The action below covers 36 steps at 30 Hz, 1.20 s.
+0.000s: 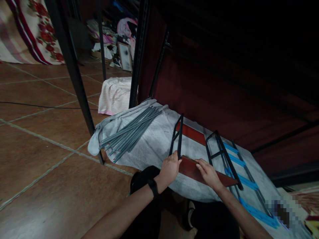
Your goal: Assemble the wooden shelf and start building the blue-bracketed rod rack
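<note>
In front of me on a grey cloth [156,139] stands a piece with two brown boards and black metal end frames. My left hand [170,168] closes round the left end of the near brown board [190,168], right by the foot of the left black frame [179,136]. Over the same board's upper edge, nearer its middle, my right hand [208,172] is closed with the thumb side up. The far brown board [191,133] spans between the left frame and the right black frame [228,157]; neither hand touches it.
A loose pile of grey rods [134,131] lies on the cloth to the left. To the right is a dark frame with blue straps [246,181]. Black metal posts [72,66] rise beside the cloth. A striped cloth [116,94] covers something on the tiled floor [37,159].
</note>
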Each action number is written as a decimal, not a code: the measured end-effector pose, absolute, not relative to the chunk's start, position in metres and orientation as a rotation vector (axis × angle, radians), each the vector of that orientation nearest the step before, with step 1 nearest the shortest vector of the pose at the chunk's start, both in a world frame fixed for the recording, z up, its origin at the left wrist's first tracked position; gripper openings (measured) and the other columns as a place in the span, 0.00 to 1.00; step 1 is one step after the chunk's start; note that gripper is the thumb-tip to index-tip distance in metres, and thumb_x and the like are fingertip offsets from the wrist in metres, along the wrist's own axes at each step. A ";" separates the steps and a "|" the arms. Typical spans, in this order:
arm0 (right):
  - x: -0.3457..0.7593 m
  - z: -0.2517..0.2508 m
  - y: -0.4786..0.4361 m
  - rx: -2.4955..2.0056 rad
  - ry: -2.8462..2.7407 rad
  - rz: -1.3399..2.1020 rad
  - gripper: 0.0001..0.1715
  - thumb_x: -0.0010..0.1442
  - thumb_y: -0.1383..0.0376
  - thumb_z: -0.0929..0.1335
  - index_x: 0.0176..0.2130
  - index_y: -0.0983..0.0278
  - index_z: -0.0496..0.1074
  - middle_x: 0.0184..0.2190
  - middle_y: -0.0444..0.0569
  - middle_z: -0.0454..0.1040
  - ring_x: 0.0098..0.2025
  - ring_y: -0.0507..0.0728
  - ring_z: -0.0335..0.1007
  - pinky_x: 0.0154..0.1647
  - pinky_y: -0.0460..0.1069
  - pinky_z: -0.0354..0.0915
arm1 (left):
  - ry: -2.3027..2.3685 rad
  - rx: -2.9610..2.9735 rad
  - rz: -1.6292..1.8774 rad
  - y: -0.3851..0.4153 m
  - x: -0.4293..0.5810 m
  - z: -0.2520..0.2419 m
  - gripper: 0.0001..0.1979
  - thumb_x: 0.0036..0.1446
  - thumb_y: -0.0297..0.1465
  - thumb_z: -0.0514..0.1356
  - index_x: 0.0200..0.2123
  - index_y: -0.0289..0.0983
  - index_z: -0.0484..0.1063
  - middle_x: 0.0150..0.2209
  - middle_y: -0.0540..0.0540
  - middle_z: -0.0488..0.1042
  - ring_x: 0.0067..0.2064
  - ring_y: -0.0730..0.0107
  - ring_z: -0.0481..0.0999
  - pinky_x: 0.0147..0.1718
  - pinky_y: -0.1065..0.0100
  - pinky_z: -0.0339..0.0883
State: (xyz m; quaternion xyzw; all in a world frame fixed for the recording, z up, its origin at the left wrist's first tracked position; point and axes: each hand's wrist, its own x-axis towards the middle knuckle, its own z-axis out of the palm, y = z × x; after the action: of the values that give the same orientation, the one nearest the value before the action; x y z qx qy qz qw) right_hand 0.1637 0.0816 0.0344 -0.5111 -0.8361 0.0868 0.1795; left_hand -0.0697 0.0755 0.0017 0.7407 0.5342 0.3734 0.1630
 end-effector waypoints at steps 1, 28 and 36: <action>0.164 0.035 0.081 -1.449 -2.364 0.254 0.18 0.68 0.57 0.57 0.46 0.60 0.70 0.42 0.50 0.74 0.45 0.58 0.72 0.48 0.53 0.67 | 1.475 2.073 1.086 0.076 -0.073 0.003 0.21 0.66 0.35 0.47 0.56 0.29 0.62 0.46 0.35 0.75 0.45 0.59 0.76 0.44 0.62 0.68; 0.162 0.041 0.083 -1.439 -2.358 0.272 0.17 0.67 0.57 0.57 0.47 0.59 0.71 0.41 0.49 0.75 0.43 0.57 0.72 0.46 0.53 0.67 | 1.139 1.697 1.115 0.113 -0.085 0.000 0.16 0.65 0.41 0.42 0.34 0.39 0.63 0.32 0.48 0.69 0.35 0.68 0.71 0.37 0.67 0.64; 0.161 0.040 0.082 -1.431 -2.334 0.260 0.16 0.67 0.59 0.58 0.47 0.59 0.70 0.42 0.49 0.75 0.44 0.57 0.72 0.47 0.53 0.67 | 1.276 1.858 0.911 0.114 -0.089 0.010 0.17 0.65 0.39 0.42 0.39 0.38 0.66 0.35 0.43 0.74 0.38 0.63 0.74 0.41 0.64 0.64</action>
State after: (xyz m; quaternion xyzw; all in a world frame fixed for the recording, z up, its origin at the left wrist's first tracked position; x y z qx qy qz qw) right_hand 0.1609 0.0819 0.0396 -0.5104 -0.8325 0.0929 0.1944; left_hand -0.0894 0.1141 0.0095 0.7166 0.4922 0.3511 0.3477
